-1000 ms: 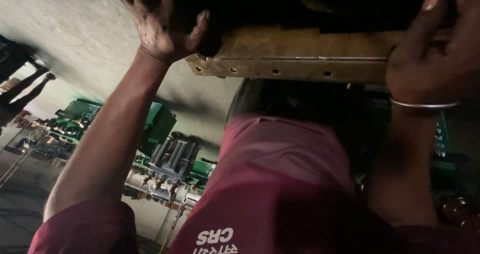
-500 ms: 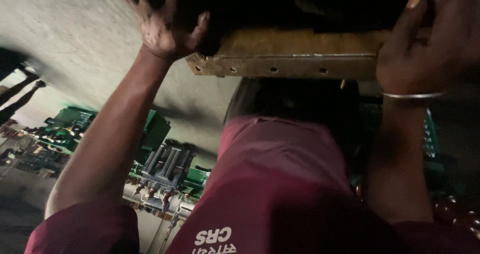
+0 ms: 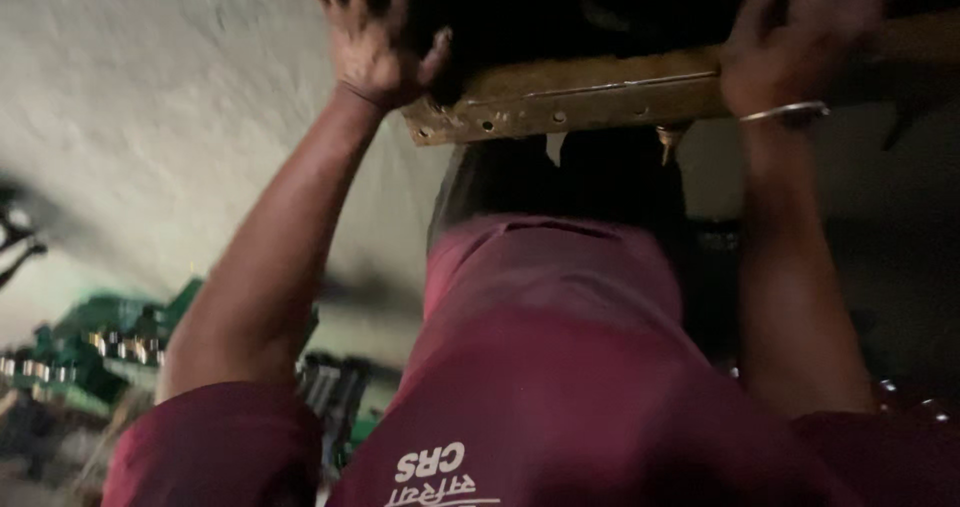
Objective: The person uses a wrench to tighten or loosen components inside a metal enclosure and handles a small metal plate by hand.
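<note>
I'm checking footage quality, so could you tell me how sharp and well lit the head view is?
Head view: dim overall, motion-blurred, worst on the green machinery at lower left; left hand and right hand on the brass-coloured bar are soft but readable; above the bar is deep shadow.

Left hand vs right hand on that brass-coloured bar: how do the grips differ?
The left hand sits at the end of the brass-coloured bar, fingers spread up onto the dark part above; the right hand wraps over the bar farther along, fingers closed. The right wrist wears a thin metal bangle; the left wrist is bare. Both arms reach up from maroon sleeves.
</note>
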